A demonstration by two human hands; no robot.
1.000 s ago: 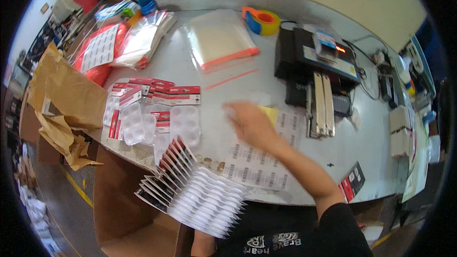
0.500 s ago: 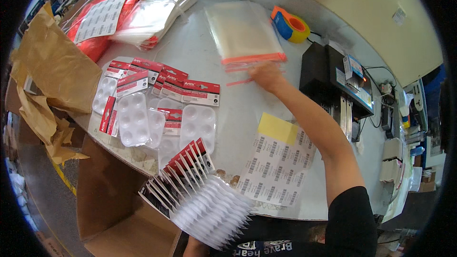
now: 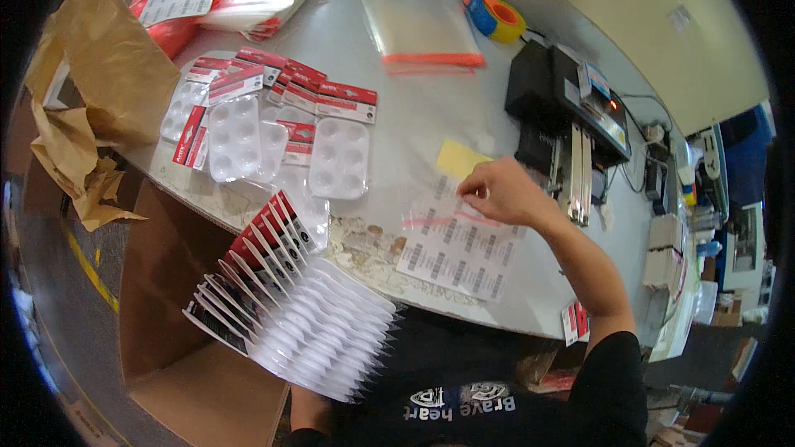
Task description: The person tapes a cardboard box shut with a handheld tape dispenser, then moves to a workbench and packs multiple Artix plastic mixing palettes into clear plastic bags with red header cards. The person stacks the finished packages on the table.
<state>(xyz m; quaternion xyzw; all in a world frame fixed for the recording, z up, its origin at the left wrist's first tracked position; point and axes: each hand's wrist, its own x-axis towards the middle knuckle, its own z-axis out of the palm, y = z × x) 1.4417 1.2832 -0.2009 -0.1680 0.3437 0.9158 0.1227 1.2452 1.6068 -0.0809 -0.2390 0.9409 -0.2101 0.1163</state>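
Right hand (image 3: 501,192): over the table's near middle, fingers curled, thumb and fingertips pinching the top edge of a clear bag (image 3: 443,219) with a red zip strip.
Bag: flat on the table (image 3: 414,116), lying over the label sheet (image 3: 460,252), just right of the yellow pad (image 3: 460,158).
Left hand (image 3: 310,410): low at the picture's edge, under a fanned stack (image 3: 290,298) of carded white trays; fingers hidden by the stack, so their state cannot be told.
Stack: held off the table edge, above an open carton (image 3: 190,314); cards splay apart like a hand of cards.
Loose trays (image 3: 273,136): spread in overlapping rows on the table's left half, red header cards up.
Bag pile (image 3: 418,25): clear zip bags at the far side, well apart from the right hand.
Other stock: tape dispenser (image 3: 495,15) far right of the pile; black printer (image 3: 563,116) beside the right hand; brown paper (image 3: 91,99) at the left edge.
Risk, slip: the fan looks loosely held from below; a tilt would likely spill trays into the carton or onto the floor.
Risk, bag: thin film pinched at one edge only may drag the label sheet with it, or cling shut.
Risk, labels: a lifted sheet could curl or slide toward the near edge.
Risk, reach: the forearm passes close to the printer's front; a wide sweep could knock it.
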